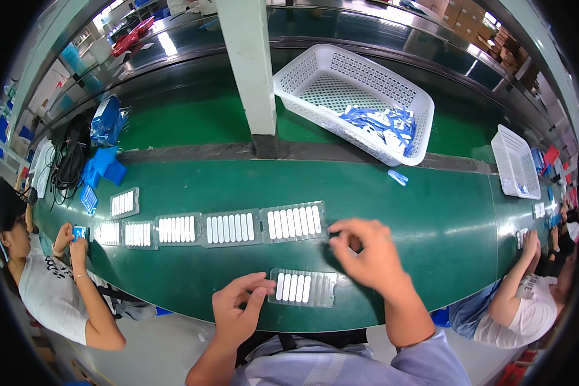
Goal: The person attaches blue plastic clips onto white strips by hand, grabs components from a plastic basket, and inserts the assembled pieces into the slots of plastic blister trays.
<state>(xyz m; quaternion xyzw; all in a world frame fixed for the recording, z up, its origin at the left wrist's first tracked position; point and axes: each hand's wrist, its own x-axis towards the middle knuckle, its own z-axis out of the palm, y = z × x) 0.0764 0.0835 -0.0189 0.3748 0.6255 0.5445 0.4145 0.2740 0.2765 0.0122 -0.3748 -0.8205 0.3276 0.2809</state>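
Glossy green tabletop [431,212] bears a clear plastic tray [323,293] of white rounded strips [293,287] near the front edge; left hand [239,302] curls at its left end, grip unclear; right hand [371,254] spreads thumb from forefinger.

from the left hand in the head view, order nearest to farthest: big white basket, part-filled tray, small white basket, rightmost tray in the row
From the left hand:
1. Part-filled tray: just to its right
2. Rightmost tray in the row: ahead, slightly right
3. Big white basket: farther ahead and right
4. Small white basket: far right
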